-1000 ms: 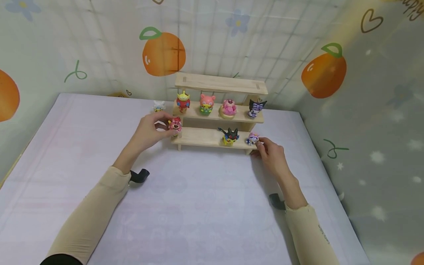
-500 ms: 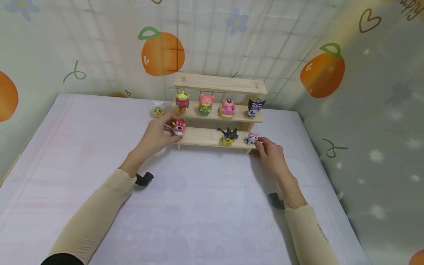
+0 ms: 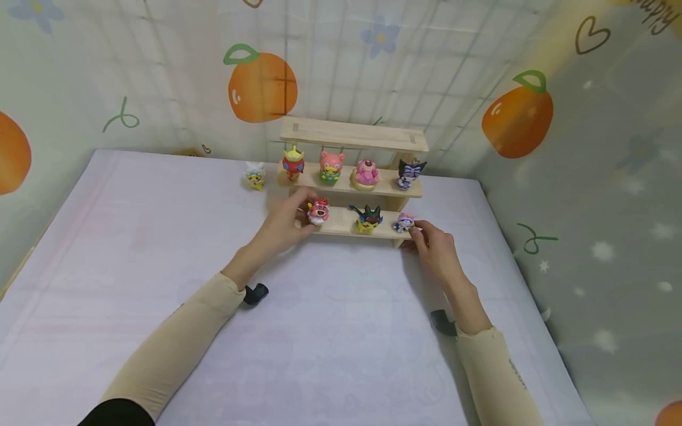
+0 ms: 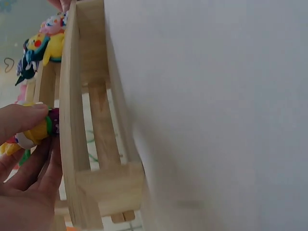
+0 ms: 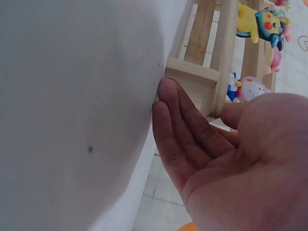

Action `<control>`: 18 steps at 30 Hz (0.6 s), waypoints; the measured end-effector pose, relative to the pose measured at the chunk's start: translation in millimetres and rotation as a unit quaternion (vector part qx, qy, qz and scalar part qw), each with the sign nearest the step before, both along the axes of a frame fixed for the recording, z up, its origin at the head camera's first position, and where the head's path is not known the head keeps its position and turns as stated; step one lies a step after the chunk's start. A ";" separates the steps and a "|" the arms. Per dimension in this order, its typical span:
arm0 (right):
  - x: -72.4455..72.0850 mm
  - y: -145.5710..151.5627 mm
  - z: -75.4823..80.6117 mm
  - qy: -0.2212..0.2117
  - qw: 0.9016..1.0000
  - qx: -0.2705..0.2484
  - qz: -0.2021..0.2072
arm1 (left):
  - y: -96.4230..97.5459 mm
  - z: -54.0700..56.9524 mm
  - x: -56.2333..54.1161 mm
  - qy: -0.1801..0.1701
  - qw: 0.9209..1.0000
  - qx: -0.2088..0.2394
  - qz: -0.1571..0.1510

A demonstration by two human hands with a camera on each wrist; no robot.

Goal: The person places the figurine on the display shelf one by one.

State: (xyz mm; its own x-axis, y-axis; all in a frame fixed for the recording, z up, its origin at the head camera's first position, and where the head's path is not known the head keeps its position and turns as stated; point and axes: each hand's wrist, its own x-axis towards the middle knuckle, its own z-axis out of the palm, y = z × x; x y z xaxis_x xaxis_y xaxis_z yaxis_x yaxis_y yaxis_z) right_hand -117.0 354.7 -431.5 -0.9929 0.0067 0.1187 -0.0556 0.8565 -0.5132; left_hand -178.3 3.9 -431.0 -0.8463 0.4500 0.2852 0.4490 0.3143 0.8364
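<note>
My left hand (image 3: 281,223) pinches a small figurine (image 3: 318,212) in red and pink with a red top, just over the lower tier of a wooden display shelf (image 3: 341,225). The left wrist view shows its yellow back and purple base (image 4: 55,121) close to the board, with the thumb across it. My right hand (image 3: 438,247) holds the right end of that lower tier, thumb at the board's edge. Beside its fingertips stands a pink-capped figurine (image 3: 405,222). A black-eared yellow figurine (image 3: 369,220) stands further left on the same tier.
On the middle tier stand a red-and-yellow alien figurine (image 3: 293,164), a pink-hooded one (image 3: 331,167), a pink bear (image 3: 366,174) and a black-eared purple one (image 3: 409,174). A white-topped yellow figurine (image 3: 254,176) stands on the table (image 3: 319,331), left of the shelf.
My left hand has moved right along the lower tier with the red-and-pink figurine, uncovering the white-topped figurine behind. My right hand has stayed at the shelf's end.
</note>
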 end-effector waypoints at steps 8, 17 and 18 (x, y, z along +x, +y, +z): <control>3.7 4.8 1.3 -0.003 1.000 0.002 -0.008 | 22.3 0.8 3.1 0.006 1.000 0.002 0.002; 3.1 2.4 1.6 -0.001 1.000 -0.004 0.002 | 23.4 3.3 8.9 -0.018 1.000 0.015 0.015; 3.2 2.6 1.9 -0.002 1.000 -0.003 0.002 | 23.6 3.4 9.1 -0.018 1.000 0.016 0.016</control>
State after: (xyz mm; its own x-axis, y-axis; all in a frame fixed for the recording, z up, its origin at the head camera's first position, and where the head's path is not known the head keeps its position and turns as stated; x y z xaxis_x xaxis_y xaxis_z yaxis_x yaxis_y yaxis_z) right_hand -113.8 357.4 -429.6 -0.9933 0.0034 0.1156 -0.0574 0.8530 -0.5187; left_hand -169.2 27.5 -427.6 -0.8702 0.4130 0.2686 0.4086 0.3002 0.8619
